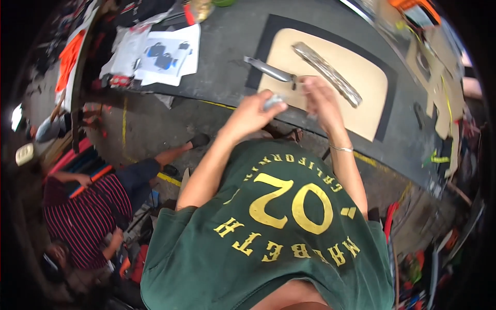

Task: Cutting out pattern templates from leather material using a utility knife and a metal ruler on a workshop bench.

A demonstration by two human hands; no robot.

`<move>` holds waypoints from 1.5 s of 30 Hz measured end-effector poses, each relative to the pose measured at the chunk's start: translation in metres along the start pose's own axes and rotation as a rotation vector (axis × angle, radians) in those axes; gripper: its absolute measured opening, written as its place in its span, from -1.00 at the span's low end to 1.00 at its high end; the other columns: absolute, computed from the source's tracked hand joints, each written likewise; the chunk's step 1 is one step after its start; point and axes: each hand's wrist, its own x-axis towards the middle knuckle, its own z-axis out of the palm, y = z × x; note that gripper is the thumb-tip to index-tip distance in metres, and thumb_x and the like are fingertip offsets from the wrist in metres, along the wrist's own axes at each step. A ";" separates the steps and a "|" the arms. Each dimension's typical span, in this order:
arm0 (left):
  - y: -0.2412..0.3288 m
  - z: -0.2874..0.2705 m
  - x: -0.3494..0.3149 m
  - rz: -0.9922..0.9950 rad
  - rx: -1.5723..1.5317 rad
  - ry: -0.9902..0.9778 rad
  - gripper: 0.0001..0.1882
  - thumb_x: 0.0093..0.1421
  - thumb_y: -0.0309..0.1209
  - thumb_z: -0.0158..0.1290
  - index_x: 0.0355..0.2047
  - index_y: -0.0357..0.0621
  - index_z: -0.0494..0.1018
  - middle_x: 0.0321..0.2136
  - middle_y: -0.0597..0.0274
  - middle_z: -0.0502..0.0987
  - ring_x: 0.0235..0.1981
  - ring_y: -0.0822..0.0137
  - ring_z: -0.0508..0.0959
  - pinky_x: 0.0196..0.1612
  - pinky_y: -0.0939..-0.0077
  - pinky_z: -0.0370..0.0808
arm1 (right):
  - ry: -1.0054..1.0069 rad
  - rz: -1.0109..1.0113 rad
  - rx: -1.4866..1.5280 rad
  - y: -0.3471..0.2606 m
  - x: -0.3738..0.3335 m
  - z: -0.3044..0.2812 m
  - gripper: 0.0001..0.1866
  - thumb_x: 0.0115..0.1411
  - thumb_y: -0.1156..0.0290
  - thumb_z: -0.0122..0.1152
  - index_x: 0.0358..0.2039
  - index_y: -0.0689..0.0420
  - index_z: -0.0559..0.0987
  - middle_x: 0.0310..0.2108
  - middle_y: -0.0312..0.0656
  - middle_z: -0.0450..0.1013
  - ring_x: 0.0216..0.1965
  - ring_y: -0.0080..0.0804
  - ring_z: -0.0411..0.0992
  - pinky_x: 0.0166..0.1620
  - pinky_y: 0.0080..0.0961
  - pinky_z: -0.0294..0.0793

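Centrally on the dark worktable (222,46): a tan panel (294,41) with rounded corners, on a larger black sheet (302,24) that shows as a border around it. A long, shiny, silver-brown strip (328,75) lies aslant across the panel. A dark grey, elongated tool (271,70) with a paler tip extends over the panel's left edge, its inner end near the right fingers.

Left hand (250,113): at the table's near edge, thumb and fingers closed on a small pale grey object (274,102); its kind cannot be told. Right hand (323,101): over the panel's near part, fingers partly curled, motion-blurred; cannot tell whether it has hold of anything. A thin bracelet (341,149) sits on that wrist. The right hand hides part of the panel's near edge.

Surroundings: left on the table, overlapping printed sheets (188,49), beside crumpled pale plastic (121,49). Far right, an orange-framed item (416,13). Left of the table, a co-worker in a striped shirt (103,201) is near the floor, close to stacked materials. Yellow lines (124,124) mark the floor.

Writing: the sheets carry pictures of dark-and-blue bags; any text there is too small to read. The wearer's green shirt (196,253) bears large yellow lettering (268,221) and numerals, not transcribed.
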 end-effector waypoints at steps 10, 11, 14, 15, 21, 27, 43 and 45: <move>0.061 -0.034 0.023 -0.085 0.206 -0.433 -0.63 0.33 -0.16 0.21 -0.04 -0.19 0.61 -0.61 0.31 0.54 -0.72 0.51 0.46 -0.64 0.48 0.41 | -0.197 0.067 0.066 0.041 -0.004 -0.003 -0.70 0.37 0.30 0.29 0.01 0.19 0.69 -0.39 -0.39 0.61 -0.61 -0.76 0.30 -0.57 -0.74 0.27; 0.069 -0.035 0.025 -0.075 0.273 -0.464 -0.61 0.33 -0.15 0.21 -0.05 -0.25 0.60 -0.61 0.26 0.56 -0.72 0.46 0.49 -0.62 0.45 0.43 | -0.174 0.079 0.078 0.041 -0.005 -0.001 -0.71 0.32 0.30 0.36 -0.03 0.18 0.71 -0.48 -0.42 0.57 -0.62 -0.76 0.28 -0.56 -0.72 0.25; 0.065 -0.038 0.027 -0.020 0.331 -0.491 -0.62 0.31 -0.12 0.23 -0.13 -0.22 0.60 -0.60 0.29 0.55 -0.72 0.49 0.45 -0.63 0.47 0.39 | -0.175 0.056 0.055 0.035 -0.010 0.000 -0.73 0.34 0.32 0.34 0.00 0.13 0.71 -0.49 -0.43 0.55 -0.64 -0.73 0.25 -0.56 -0.70 0.22; 0.061 -0.039 0.029 0.017 0.312 -0.490 -0.62 0.31 -0.13 0.23 -0.12 -0.22 0.60 -0.60 0.29 0.55 -0.72 0.49 0.44 -0.61 0.47 0.39 | -0.168 0.026 0.019 0.033 -0.012 0.001 -0.75 0.33 0.31 0.35 -0.04 0.13 0.73 -0.48 -0.42 0.52 -0.61 -0.73 0.26 -0.54 -0.68 0.23; 0.041 -0.040 0.030 0.177 0.312 -0.398 -0.61 0.28 -0.13 0.24 -0.09 -0.21 0.60 -0.56 0.20 0.57 -0.61 0.41 0.52 -0.45 0.40 0.46 | 0.049 -0.324 -0.226 0.025 -0.020 0.001 -0.84 0.23 0.41 0.44 -0.21 0.19 0.75 -0.46 -0.40 0.43 -0.56 -0.70 0.26 -0.46 -0.64 0.29; 0.021 -0.033 0.031 0.378 0.246 -0.270 -0.56 0.27 -0.09 0.25 -0.10 -0.24 0.58 -0.41 0.08 0.63 -0.44 0.29 0.59 -0.30 0.31 0.49 | 0.182 -0.491 -0.538 0.007 -0.034 0.012 -0.89 0.16 0.47 0.48 -0.30 0.19 0.74 -0.46 -0.36 0.46 -0.60 -0.70 0.21 -0.50 -0.60 0.24; -0.007 -0.021 0.026 0.389 0.011 -0.157 -0.71 0.24 -0.33 0.29 -0.09 -0.23 0.65 -0.20 0.16 0.70 -0.22 0.31 0.66 -0.10 0.45 0.54 | 0.174 -0.491 -0.589 -0.016 -0.051 -0.003 -0.89 0.15 0.58 0.48 -0.29 0.24 0.74 -0.37 -0.38 0.51 -0.53 -0.79 0.26 -0.49 -0.74 0.26; -0.006 -0.019 0.025 0.420 0.019 -0.157 -0.72 0.23 -0.36 0.29 -0.08 -0.22 0.65 -0.20 0.17 0.70 -0.21 0.33 0.66 -0.09 0.46 0.54 | 0.151 -0.495 -0.590 -0.020 -0.057 -0.004 -0.88 0.13 0.58 0.49 -0.29 0.24 0.74 -0.37 -0.38 0.51 -0.53 -0.79 0.26 -0.49 -0.74 0.27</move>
